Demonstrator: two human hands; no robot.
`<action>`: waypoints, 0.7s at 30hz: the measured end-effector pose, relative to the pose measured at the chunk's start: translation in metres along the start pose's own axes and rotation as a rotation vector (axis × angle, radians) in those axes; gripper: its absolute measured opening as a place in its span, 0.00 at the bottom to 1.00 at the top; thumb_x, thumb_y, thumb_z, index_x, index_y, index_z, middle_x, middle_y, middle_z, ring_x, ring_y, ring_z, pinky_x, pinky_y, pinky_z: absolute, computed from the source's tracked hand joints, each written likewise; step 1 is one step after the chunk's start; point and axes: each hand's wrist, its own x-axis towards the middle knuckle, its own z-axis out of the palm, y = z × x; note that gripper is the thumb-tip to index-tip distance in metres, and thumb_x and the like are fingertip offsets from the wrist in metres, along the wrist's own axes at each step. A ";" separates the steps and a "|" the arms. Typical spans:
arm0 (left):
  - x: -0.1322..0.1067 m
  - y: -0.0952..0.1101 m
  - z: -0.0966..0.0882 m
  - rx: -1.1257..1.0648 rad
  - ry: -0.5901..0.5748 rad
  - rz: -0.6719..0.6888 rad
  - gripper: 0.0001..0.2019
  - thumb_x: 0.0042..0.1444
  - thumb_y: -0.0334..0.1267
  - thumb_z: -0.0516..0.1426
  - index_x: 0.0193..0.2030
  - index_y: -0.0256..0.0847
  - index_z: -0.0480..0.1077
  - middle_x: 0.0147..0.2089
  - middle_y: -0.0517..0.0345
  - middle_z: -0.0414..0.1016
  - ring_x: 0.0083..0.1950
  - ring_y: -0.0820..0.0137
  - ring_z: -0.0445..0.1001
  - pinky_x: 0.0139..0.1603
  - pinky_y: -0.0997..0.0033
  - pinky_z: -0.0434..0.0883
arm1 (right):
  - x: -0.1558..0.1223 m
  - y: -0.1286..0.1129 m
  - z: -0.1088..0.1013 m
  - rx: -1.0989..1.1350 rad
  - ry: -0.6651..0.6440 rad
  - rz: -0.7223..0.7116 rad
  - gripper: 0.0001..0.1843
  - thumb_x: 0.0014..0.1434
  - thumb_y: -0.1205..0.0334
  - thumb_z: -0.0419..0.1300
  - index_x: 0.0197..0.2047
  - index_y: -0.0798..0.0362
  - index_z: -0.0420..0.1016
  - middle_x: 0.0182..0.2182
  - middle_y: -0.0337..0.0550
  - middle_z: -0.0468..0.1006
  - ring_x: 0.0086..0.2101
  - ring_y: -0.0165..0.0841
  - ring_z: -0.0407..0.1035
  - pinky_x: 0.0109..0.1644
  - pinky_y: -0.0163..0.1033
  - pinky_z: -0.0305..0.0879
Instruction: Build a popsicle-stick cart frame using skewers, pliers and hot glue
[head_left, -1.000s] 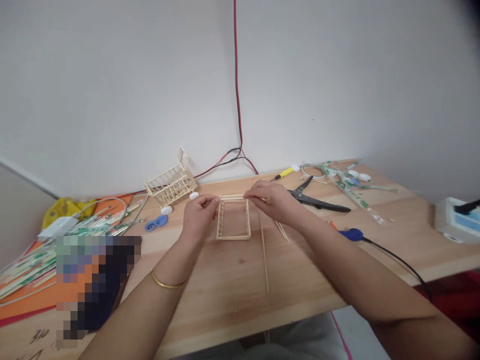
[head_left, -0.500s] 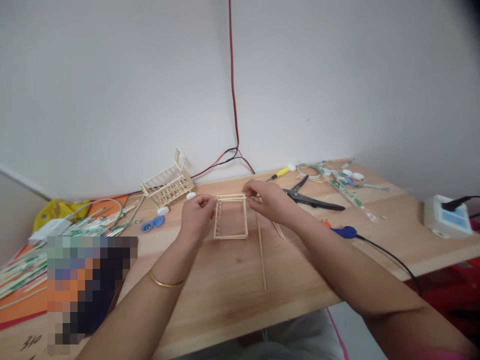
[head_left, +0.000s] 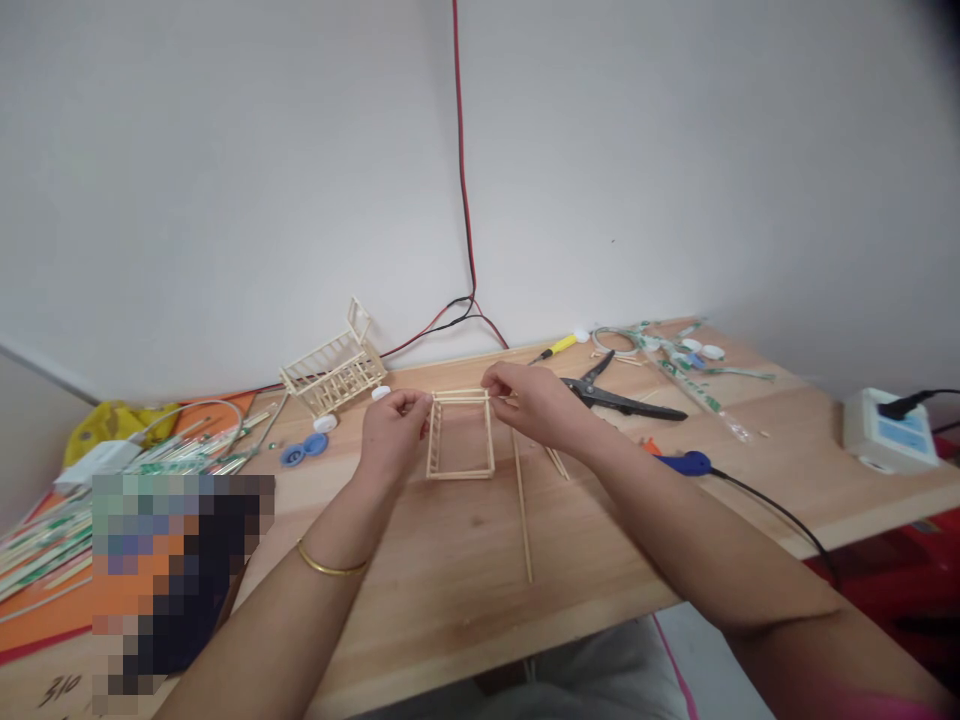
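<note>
A small rectangular frame of thin wooden sticks (head_left: 460,475) rests on the wooden table between my hands, with short rungs along its left side. My left hand (head_left: 394,430) pinches the frame's far left corner. At the far right corner my right hand (head_left: 525,400) has its thumb and fingers closed around the end of the far sticks; the fingertips partly cover that joint. One long loose wooden stick (head_left: 523,510) lies just right of the frame, and shorter sticks (head_left: 556,462) lie beyond it, partly under my right wrist.
A finished-looking stick cart (head_left: 334,370) with white bottle-cap wheels stands at the back left, near blue caps (head_left: 304,450). Black pliers (head_left: 622,400), a yellow-handled tool (head_left: 559,346) and a blue corded tool (head_left: 686,463) lie right. A power strip (head_left: 889,432) sits far right; wrapped sticks (head_left: 60,530) lie left.
Both hands stay at the frame's far corners, with only a very slight shift of the right fingers. The whole view has moved a little; nothing else differs visibly.
</note>
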 end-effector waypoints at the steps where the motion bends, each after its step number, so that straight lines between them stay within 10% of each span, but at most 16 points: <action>1: 0.000 0.000 0.000 -0.003 0.001 -0.002 0.10 0.49 0.42 0.58 0.25 0.36 0.70 0.17 0.65 0.65 0.19 0.77 0.62 0.23 0.78 0.59 | 0.000 0.000 0.000 -0.001 0.001 -0.004 0.08 0.51 0.71 0.53 0.35 0.53 0.68 0.30 0.41 0.75 0.31 0.31 0.67 0.34 0.32 0.56; 21: -0.001 0.003 -0.001 0.050 -0.004 0.012 0.11 0.49 0.42 0.57 0.22 0.37 0.69 0.16 0.65 0.64 0.20 0.77 0.62 0.24 0.77 0.60 | 0.003 0.004 0.003 -0.030 0.016 -0.066 0.08 0.51 0.72 0.52 0.34 0.53 0.67 0.30 0.41 0.74 0.31 0.30 0.65 0.34 0.33 0.54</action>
